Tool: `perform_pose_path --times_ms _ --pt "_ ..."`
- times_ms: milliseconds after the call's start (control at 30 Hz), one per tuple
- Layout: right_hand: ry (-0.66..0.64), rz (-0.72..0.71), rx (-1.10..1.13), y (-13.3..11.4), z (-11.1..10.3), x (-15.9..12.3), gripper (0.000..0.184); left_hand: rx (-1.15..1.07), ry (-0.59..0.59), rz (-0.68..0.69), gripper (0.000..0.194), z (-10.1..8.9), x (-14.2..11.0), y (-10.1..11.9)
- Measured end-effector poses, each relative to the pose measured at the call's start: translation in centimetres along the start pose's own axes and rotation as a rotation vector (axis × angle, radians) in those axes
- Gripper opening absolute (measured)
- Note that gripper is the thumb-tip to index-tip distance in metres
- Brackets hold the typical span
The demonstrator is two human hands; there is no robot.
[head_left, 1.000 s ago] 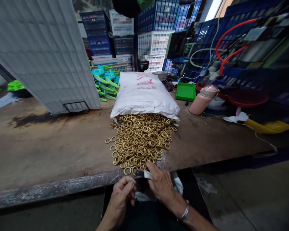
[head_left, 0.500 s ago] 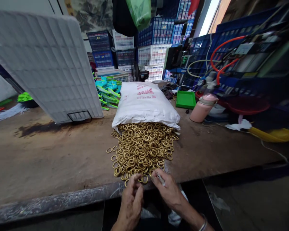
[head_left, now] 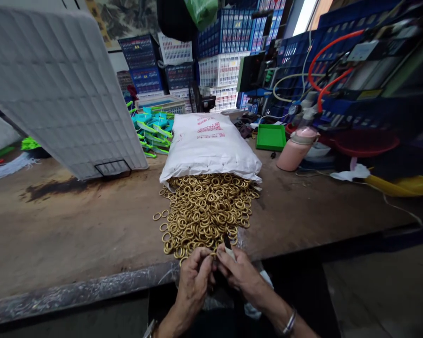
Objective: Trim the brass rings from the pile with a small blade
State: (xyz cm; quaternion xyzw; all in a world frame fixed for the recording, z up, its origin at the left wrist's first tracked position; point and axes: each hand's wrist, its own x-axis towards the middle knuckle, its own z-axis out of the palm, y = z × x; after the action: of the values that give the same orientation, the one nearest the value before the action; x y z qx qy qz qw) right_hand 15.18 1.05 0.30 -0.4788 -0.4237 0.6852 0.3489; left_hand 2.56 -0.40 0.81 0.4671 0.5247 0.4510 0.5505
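Observation:
A heap of gold-coloured rings (head_left: 206, 211) spills from the mouth of a white sack (head_left: 211, 145) with red print, down to the table's front edge. My left hand (head_left: 194, 279) is closed at the near end of the heap, thumb and forefinger pinching what looks like one gold ring (head_left: 213, 254). Close beside it, my right hand (head_left: 241, 272) grips a small knife-like tool (head_left: 229, 249) with a dark tip and a pale body, pointing up and away. The fingertips of both hands almost meet; the lower fingers are partly hidden.
A white ribbed panel (head_left: 66, 94) stands on the left of the table (head_left: 74, 234). Green and turquoise plastic pieces (head_left: 153, 126) lie behind it. At right are a green tray (head_left: 270, 137), a pink bottle (head_left: 296, 149) and a red bowl (head_left: 366, 143). Stacked crates (head_left: 225, 35) fill the back.
My hands have come together and the left fingers have closed to a pinch. The tool in my right hand now points upward, its dark tip showing. The view has shifted slightly.

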Motion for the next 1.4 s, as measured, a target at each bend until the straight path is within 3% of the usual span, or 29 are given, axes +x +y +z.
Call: perform_pose_path --times_ms 100,233,467,633,733,900,1033,1400 --pt "-0.048 0.032 0.089 -0.2 0.0 -0.3 0.032 -0.048 -0.002 -0.04 0.025 0.5 -0.1 0.5" --pt "-0.009 0.018 0.08 -0.1 -0.4 -0.3 0.03 -0.093 -0.025 -0.102 0.025 1.1 -0.2 0.9" --pt "0.106 -0.158 -0.28 -0.8 -0.8 -0.1 0.023 -0.099 -0.018 -0.146 0.028 0.5 -0.6 1.4" --pt "0.142 -0.207 -0.451 -1.4 -0.5 -0.6 0.023 -0.229 -0.223 -0.177 0.029 -0.3 -0.8 0.7" --pt "0.127 -0.2 -0.471 -1.3 -0.6 -0.8 0.023 -0.327 -0.272 -0.211 0.028 -0.3 -1.0 0.2" --pt "0.218 -0.276 -0.708 -0.3 -1.3 -1.0 0.019 -0.386 -0.201 -0.185 0.025 0.0 -1.2 0.3" --pt "0.142 -0.312 -0.929 0.7 -1.3 -1.4 0.015 -0.354 -0.166 -0.16 0.029 -0.1 -1.1 0.6" --pt "0.17 -0.316 -1.13 0.6 -0.4 -1.6 0.022 -0.188 -0.154 -0.141 0.031 0.1 -1.2 0.8"
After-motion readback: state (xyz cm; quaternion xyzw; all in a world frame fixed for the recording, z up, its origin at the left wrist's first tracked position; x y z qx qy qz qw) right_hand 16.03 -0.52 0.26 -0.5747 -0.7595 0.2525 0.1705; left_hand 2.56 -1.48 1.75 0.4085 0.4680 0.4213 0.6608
